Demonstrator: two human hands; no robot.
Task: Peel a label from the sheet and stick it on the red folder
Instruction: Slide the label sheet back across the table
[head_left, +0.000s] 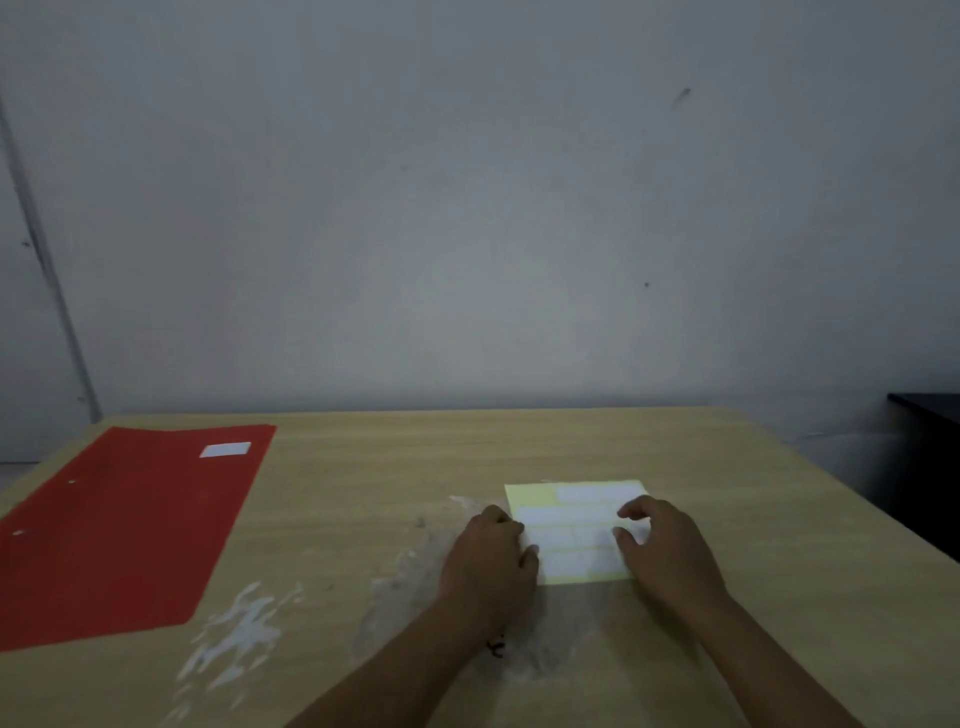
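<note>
Two bare forearms come in from the bottom edge and meet at the label sheet (574, 530), which lies flat on the wooden table (727, 519) a little right of centre. The left hand (491, 558) rests on the sheet's left edge, fingers curled loosely down and pinning it; nothing shows between them. The right hand (662, 545) sits over the right edge with thumb and forefinger bent toward each other in a half-closed pinch, a small gap between the tips (whether a label corner has been caught there I cannot tell, as the frame is soft).

The sheet is pale yellow backing carrying white rectangular labels in rows, long sides running left to right. The far-left cell is bare yellow, so one label appears to be gone from it.

The red folder (119, 535) lies well apart to the left, flat, its long axis running away from the person and leaning right, with punched holes along its left side. A white label (225, 449) is stuck near its far right corner. Dried white smears (234, 644) mark the table between folder and sheet.

The coming move turns on this: the folder lies left of both hands, nearer the left one, while the right hand looks set to do the peeling, so a lifted label would have to travel across the body.
</note>
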